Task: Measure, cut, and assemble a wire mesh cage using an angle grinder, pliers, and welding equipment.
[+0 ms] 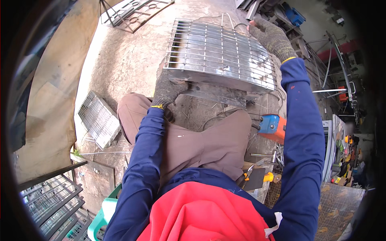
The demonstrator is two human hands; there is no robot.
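The left hand (172, 89), in a dark grey knitted glove with a yellow-edged cuff, is closed around the near left corner of a shallow, box-shaped silvery metal piece topped with a grid of thin rods (219, 52). Its fingers curl over the near side wall. The gridded piece is in front of the person's brown trousers (189, 146), above the stained concrete floor (114, 56), tilted slightly down to the right.

The right hand (275, 38), in a matching glove, is just beside the piece's far right edge, its fingers partly bent and pointing away from the person; whether it grips that edge cannot be told. Near those fingertips rises a thin bent metal loop (227, 20).

To the left, beside the person's knee, a second silvery gridded metal piece (99, 120) leans at a slant. Right of the other knee sits a blue and orange box-shaped machine (272, 127) with dark cables. Nearer the person's right hip lies a yellow-handled tool (268, 177).
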